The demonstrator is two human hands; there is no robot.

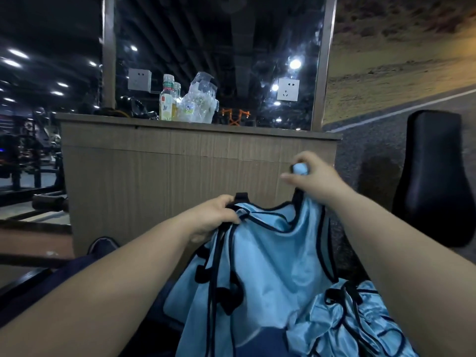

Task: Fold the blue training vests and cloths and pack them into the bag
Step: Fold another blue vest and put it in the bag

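Observation:
A light blue training vest [268, 256] with dark trim hangs stretched between my two hands over my lap. My left hand [213, 215] grips its left shoulder strap, and dark straps dangle below it. My right hand [311, 179] is raised higher and pinches the right shoulder strap, a bit of blue fabric bunched in its fingers. A crumpled pile of more blue vests [358, 320] lies at the lower right beside my right forearm. No bag shows in this view.
A wooden counter [180, 155] stands straight ahead, with drink bottles [167, 99] and crumpled clear plastic [199, 101] on top. A mirror with wall sockets rises behind it. A black padded seat [435, 181] is at the right. Gym machines fill the left.

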